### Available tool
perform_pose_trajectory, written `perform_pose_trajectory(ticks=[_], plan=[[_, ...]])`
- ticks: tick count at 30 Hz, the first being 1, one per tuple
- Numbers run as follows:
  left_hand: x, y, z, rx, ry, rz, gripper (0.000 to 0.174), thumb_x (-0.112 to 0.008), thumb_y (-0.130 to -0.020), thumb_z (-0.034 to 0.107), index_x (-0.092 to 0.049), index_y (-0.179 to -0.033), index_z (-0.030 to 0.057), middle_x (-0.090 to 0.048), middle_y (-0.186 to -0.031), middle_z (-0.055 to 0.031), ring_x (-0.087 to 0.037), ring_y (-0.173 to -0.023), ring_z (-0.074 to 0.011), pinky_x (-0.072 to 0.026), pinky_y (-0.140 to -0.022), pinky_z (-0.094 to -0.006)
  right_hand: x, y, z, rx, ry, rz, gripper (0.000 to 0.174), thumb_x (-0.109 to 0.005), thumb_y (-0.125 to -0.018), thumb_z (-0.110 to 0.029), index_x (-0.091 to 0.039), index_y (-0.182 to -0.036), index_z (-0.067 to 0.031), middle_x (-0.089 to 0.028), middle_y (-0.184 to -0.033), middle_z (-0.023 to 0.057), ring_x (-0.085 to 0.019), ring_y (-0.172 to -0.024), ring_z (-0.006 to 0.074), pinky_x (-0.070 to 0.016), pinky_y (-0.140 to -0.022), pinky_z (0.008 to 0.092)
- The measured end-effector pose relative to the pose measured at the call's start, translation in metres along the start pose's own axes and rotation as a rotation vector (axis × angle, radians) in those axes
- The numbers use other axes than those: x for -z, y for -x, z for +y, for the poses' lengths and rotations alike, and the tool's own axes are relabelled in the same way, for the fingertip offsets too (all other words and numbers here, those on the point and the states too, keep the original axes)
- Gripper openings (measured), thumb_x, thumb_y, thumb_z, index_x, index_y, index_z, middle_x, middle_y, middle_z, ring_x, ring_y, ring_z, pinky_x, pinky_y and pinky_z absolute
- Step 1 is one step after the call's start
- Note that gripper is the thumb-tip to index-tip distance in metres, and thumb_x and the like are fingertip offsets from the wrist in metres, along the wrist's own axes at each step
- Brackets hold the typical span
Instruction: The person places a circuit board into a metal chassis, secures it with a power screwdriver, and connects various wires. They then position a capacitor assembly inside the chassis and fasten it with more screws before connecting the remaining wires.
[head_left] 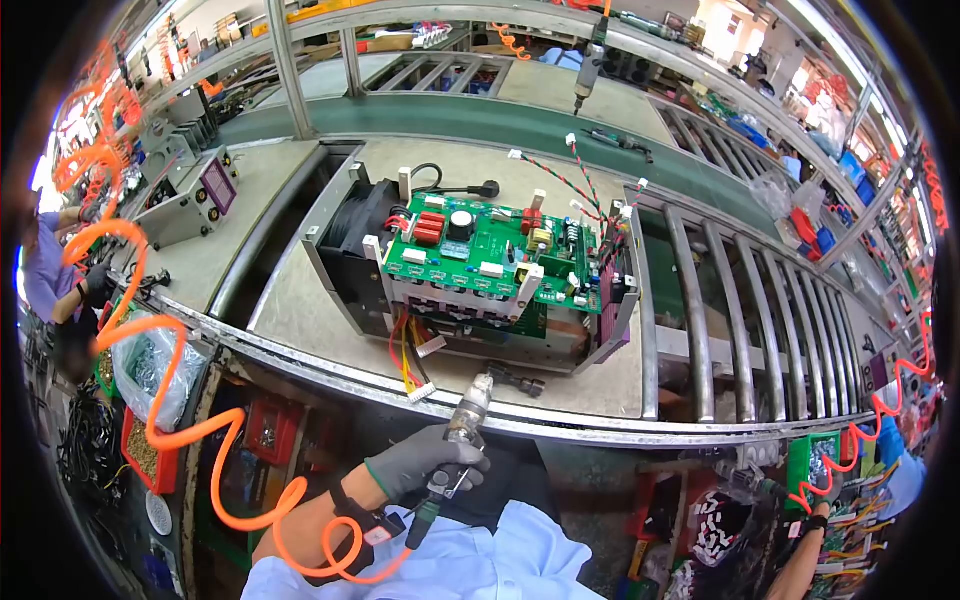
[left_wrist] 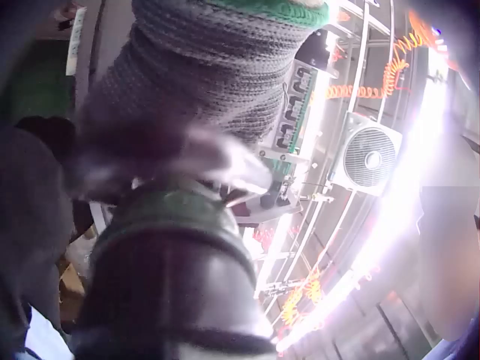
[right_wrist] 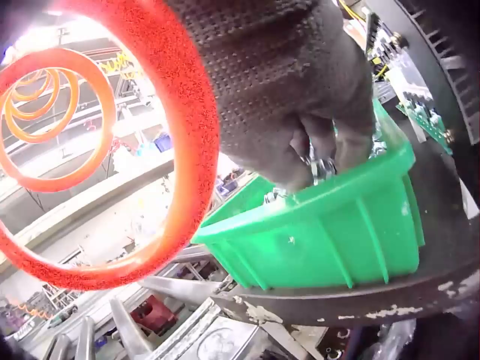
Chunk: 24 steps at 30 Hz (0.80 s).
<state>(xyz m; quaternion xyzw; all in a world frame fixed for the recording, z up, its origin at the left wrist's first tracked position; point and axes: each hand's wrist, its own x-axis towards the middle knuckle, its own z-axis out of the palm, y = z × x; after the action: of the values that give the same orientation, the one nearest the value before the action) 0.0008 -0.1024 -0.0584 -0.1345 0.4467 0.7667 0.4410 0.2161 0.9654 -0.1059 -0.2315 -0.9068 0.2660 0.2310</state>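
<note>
In the head view my gloved left hand [head_left: 425, 462] grips an air ratchet wrench [head_left: 470, 408], its fingers wrapped round the body. The wrench head and dark socket [head_left: 518, 381] reach over the bench's front edge, in front of an open power unit with a green circuit board [head_left: 470, 245]. Its dark handle [left_wrist: 176, 292] fills the lower left wrist view. Far to the right, my gloved right hand [right_wrist: 292, 97] dips bent fingers into a green bin [right_wrist: 322, 232] of small metal parts. I cannot tell whether the fingertips pinch one.
An orange coiled hose [head_left: 230, 500] runs from the wrench up the left side. Loose connector leads [head_left: 410, 370] hang at the unit's front. Metal rollers [head_left: 740, 320] lie to the right. Red parts bins [head_left: 272, 428] sit below the bench edge. Another person works at left.
</note>
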Motion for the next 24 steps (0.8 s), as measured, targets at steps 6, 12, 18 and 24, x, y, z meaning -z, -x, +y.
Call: perform_pose_trajectory(ticks=[6, 12, 18, 24], plan=[[-0.002, -0.011, -0.016, -0.048, 0.028, 0.007, 0.037, -0.074, -0.089, 0.015, -0.054, -0.117, 0.0022, -0.068, -0.099, -0.0129, -0.072, -0.079, -0.0195, -0.0615, -0.071, -0.0319, 0.036, 0.018, -0.162, -0.04, 0.44, 0.634, 0.032, -0.063, -0.1, -0.026, -0.066, -0.12, -0.0006, -0.071, -0.111, 0.0151, -0.066, -0.094, 0.0284, -0.0516, -0.083, 0.0407], [-0.007, -0.01, -0.016, -0.065, 0.105, 0.023, 0.038, -0.07, -0.092, 0.022, -0.054, -0.12, 0.0035, -0.067, -0.1, -0.0135, -0.071, -0.081, -0.0213, -0.0615, -0.072, -0.0351, -0.025, 0.1, -0.469, 0.286, -0.05, 0.594, 0.033, -0.065, -0.099, -0.016, -0.061, -0.129, -0.0018, -0.066, -0.12, 0.0097, -0.061, -0.103, 0.0169, -0.0503, -0.09, 0.0325], [-0.008, 0.003, 0.002, -0.048, 0.078, -0.038, 0.044, -0.071, -0.09, 0.022, -0.053, -0.125, 0.0021, -0.066, -0.113, -0.02, -0.073, -0.094, -0.0286, -0.0633, -0.082, -0.0387, -0.309, 0.178, -0.649, 0.671, -0.242, -0.184, 0.028, -0.071, -0.083, 0.005, -0.067, -0.109, -0.0045, -0.07, -0.096, 0.0136, -0.07, -0.088, 0.0292, -0.0549, -0.078, 0.0369], [-0.001, -0.001, 0.003, -0.05, 0.055, -0.074, 0.045, -0.073, -0.087, 0.019, -0.053, -0.124, 0.0012, -0.067, -0.112, -0.0209, -0.073, -0.093, -0.0282, -0.0637, -0.084, -0.0383, -0.402, 0.182, -0.658, 0.917, -0.1, -0.288, 0.025, -0.071, -0.084, -0.006, -0.067, -0.109, -0.0053, -0.064, -0.093, 0.0161, -0.064, -0.083, 0.0353, -0.0535, -0.072, 0.0447]])
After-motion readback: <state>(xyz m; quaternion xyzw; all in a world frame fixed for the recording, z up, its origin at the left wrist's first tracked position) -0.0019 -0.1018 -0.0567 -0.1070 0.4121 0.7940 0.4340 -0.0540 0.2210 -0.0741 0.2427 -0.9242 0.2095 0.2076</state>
